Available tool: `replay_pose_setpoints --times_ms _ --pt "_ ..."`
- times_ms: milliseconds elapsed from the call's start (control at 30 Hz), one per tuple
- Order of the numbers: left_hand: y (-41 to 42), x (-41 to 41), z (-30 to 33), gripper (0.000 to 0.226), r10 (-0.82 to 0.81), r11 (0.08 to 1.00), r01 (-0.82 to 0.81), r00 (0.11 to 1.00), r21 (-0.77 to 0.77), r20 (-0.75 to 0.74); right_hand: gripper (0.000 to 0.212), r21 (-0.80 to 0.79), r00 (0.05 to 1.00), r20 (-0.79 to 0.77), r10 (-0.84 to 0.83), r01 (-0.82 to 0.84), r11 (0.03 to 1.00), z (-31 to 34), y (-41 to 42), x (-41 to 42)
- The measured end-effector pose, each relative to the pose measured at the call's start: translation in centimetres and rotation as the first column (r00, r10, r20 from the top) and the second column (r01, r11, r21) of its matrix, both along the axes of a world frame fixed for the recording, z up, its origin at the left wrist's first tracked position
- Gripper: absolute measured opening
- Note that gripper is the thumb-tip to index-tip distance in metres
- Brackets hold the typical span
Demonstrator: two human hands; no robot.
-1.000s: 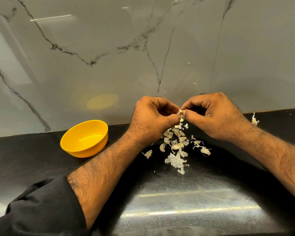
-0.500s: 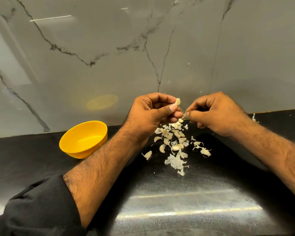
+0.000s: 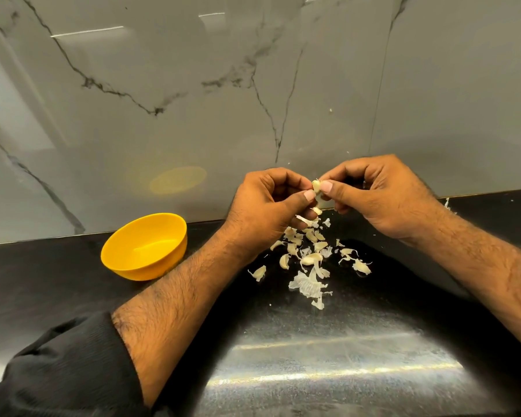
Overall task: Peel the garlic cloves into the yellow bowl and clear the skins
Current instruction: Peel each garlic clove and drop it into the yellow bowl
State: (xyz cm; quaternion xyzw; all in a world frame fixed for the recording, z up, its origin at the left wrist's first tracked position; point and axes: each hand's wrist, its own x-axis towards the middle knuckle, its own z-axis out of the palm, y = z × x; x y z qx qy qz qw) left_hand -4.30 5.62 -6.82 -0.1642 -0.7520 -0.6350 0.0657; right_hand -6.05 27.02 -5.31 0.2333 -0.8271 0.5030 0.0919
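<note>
A: Head view. What are the hands doing?

B: Both are sitting raised above the counter [image 3: 73, 281], meeting in the middle. Left hand [image 3: 265, 206] is pinching a garlic clove [image 3: 316, 186] between thumb and curled fingers. Right hand [image 3: 382, 197] is pinching the same clove from the other side, thumb tip pressing against it.

A: Anything hanging off it?

B: A strip of skin [image 3: 306, 219] is showing just under the left fingers. Can't tell whether it's attached to the clove.

A: Bowl?

B: Yellow bowl [image 3: 146, 246] is sitting on the counter left of the left forearm, near the wall [image 3: 193, 85], tilting slightly toward the camera. Nothing is showing inside but a sheen.

A: And the rest of the garlic?

B: A pile of skins and cloves [image 3: 310, 260] is lying on the counter directly below the hands, between the forearms. Can't sort cloves from skins reliably. One more scrap [image 3: 447, 203] is lying at the wall edge, behind the right wrist.

A: Sleeve?

B: Black sleeve [image 3: 66, 365] is covering the left arm up to mid-forearm.
</note>
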Motion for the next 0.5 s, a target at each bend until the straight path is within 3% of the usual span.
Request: replay_pose_setpoints --times_ms 167,500 --pt "0.02 -0.16 -0.06 0.012 0.045 0.992 -0.054 0.995 -0.112 -0.084 0.014 -0.019 0.999 0.009 0.035 -0.035 0.999 -0.13 -0.25 0.04" --pt "0.18 -0.41 -0.45 0.011 0.071 0.99 -0.08 0.994 -0.113 -0.082 0.014 0.052 0.996 -0.061 0.063 -0.06 0.997 -0.41 -0.26 0.02"
